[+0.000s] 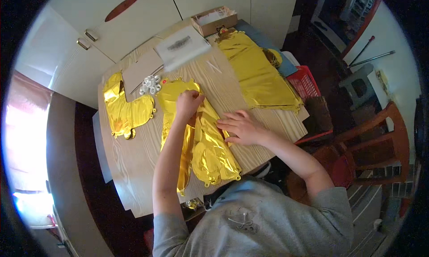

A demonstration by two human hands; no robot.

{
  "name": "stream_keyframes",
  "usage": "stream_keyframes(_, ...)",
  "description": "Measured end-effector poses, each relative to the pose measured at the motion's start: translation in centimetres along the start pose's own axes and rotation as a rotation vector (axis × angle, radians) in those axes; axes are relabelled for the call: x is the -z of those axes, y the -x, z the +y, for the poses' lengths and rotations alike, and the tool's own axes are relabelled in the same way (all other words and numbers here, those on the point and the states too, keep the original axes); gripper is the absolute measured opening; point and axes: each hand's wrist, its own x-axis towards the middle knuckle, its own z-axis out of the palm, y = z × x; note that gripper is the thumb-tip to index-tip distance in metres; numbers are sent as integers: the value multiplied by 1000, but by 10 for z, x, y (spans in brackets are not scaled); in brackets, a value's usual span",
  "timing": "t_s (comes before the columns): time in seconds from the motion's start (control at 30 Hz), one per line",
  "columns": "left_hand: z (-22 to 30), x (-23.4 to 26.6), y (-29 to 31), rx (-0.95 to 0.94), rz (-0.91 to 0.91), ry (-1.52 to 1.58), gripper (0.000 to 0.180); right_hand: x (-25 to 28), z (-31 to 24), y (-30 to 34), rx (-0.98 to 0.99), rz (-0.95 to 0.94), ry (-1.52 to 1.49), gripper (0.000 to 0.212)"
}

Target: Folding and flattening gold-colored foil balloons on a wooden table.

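Note:
A flat, shiny gold foil balloon (214, 154) lies creased on the wooden table in front of me, its lower end reaching the near edge. My left hand (189, 106) is closed in a pinch on the foil near the balloon's upper part. Resting along its right side is my right hand (243, 128), fingers stretched out with the tips on the foil's edge. To the left lies another gold foil balloon (132, 111), bent at an angle. A pile of flat gold foil balloons (259, 71) covers the table's right side.
White small rings or rolls (151, 84) cluster beyond the balloon, beside a brown board (140, 69). Farther back are a clear plastic bag (182, 47) and a cardboard box (214, 21). White thin sticks (213, 67) lie mid-table. A red basket (306, 82) and wooden chair (389, 141) stand right.

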Motion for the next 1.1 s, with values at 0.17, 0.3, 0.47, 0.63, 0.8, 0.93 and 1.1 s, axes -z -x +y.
stream_keyframes(0.17,-5,-7,-13,17,-5,-106,35,7,-3,0,-9,-69,11,56)
stream_keyframes(0.3,0,-9,-11,26,1,-148,35,10,-3,1,-9,-111,50,55)
stream_keyframes(0.47,3,-7,-7,85,8,-200,33,10,-4,0,17,-117,49,54)
stream_keyframes(0.63,27,-8,13,-197,474,-419,24,9,-3,2,8,-114,44,53)
stream_keyframes(0.8,45,-4,64,-544,122,-434,19,5,-1,2,11,-112,61,52)
stream_keyframes(0.93,47,-9,82,-502,14,-402,27,10,-5,-1,1,-114,57,52)
stream_keyframes(1.1,59,-1,70,-433,-13,-522,29,8,-4,0,-2,-127,45,51)
